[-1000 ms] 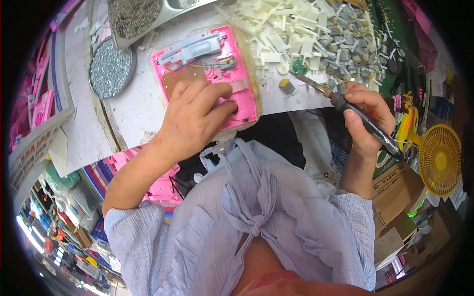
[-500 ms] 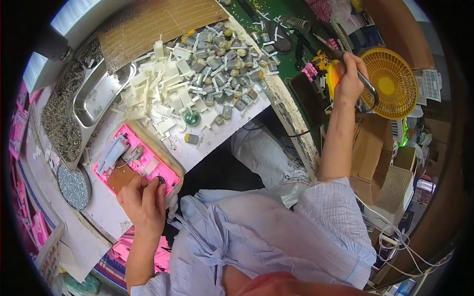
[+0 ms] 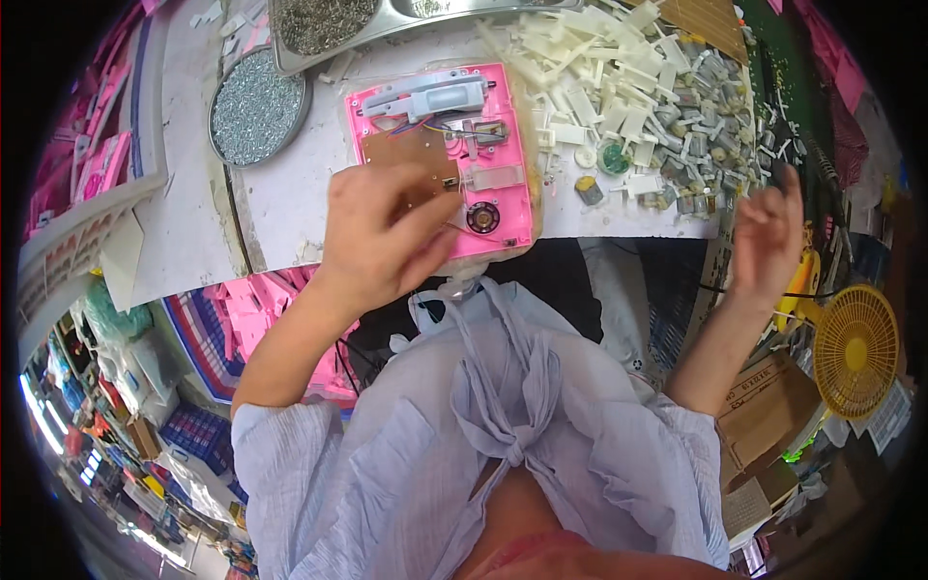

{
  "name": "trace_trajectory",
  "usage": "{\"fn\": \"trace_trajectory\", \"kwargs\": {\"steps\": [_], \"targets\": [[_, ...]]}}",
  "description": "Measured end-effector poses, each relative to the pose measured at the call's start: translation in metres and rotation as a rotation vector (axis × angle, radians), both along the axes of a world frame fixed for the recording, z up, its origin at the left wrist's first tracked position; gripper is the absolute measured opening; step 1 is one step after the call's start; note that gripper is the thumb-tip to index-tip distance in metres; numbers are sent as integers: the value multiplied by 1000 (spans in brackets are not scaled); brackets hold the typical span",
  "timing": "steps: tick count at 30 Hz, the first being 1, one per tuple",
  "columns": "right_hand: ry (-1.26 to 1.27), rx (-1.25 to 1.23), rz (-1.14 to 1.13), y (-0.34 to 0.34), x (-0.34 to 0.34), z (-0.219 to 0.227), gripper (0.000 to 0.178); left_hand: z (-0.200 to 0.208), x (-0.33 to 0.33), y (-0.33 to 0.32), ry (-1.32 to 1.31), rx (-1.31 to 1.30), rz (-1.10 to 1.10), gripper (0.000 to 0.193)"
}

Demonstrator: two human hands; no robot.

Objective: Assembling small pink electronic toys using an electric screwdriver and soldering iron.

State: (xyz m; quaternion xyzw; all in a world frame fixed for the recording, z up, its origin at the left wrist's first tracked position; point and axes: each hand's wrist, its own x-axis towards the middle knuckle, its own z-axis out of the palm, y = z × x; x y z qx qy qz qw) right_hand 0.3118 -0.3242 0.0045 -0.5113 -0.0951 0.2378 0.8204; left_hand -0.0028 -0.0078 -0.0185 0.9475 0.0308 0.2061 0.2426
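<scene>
A pink plastic casing (image 3: 522,159) lies on a padded block on the table. Fitted inside it are a grey-blue plastic part (image 3: 449,97), a brown circuit board (image 3: 387,147), a small motor (image 3: 490,131) with wires, and a round black speaker (image 3: 482,217). Over the casing's near left side hovers my left hand (image 3: 372,232), fingers bent and apart beside the board and speaker, with nothing visible in them. My right hand (image 3: 766,237) is raised off the table's right end, index finger extended and the others loosely curled, and no tool shows in it.
White plastic parts (image 3: 604,72) and small motors (image 3: 691,126) are heaped to the right. A round dish of screws (image 3: 259,106) and a metal tray (image 3: 333,43) of small metal parts lie to the left. A yellow fan (image 3: 855,353) stands at far right.
The view has turned right and shifted toward the casing. The soldering iron my right hand held is gone from it. My left hand's fingers have lifted from the speaker.
</scene>
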Motion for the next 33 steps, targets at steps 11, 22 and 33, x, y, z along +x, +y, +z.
{"fn": "trace_trajectory", "kwargs": {"steps": [11, 22, 33], "targets": [[-982, -546, 475, 153, -101, -5, 17, 6, 9, 10, -10, 101, -107, 43], [-1403, -662, 478, 148, -155, -19, 15, -7, -7, 8, -85, -19, 62, 35], [-1357, -734, 542, 149, -161, -10, 13, -10, 1, 3, -123, -20, -5, 42]]}}
